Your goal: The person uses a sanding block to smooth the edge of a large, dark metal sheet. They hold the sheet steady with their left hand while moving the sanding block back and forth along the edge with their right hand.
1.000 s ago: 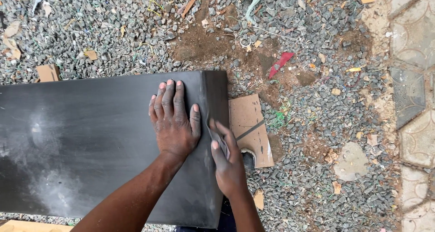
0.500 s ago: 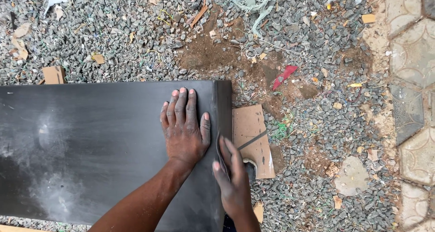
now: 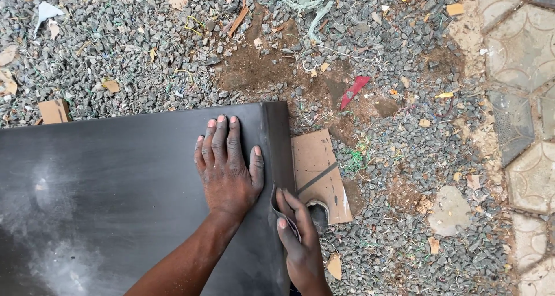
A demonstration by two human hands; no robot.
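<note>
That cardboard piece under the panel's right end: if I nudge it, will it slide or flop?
The cardboard piece looks thin and flat, so probably light and bendy. It lies on loose gravel, so it would likely drag, not glide. Its edge seems tucked under the dark panel, which may pin it.

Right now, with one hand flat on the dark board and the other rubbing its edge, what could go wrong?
1. The right hand presses a thin sheet along the board edge; fingers might scrape on that corner.
2. The board seems to rest over loose gravel and a cardboard piece, so it may shift under the left hand.
</note>
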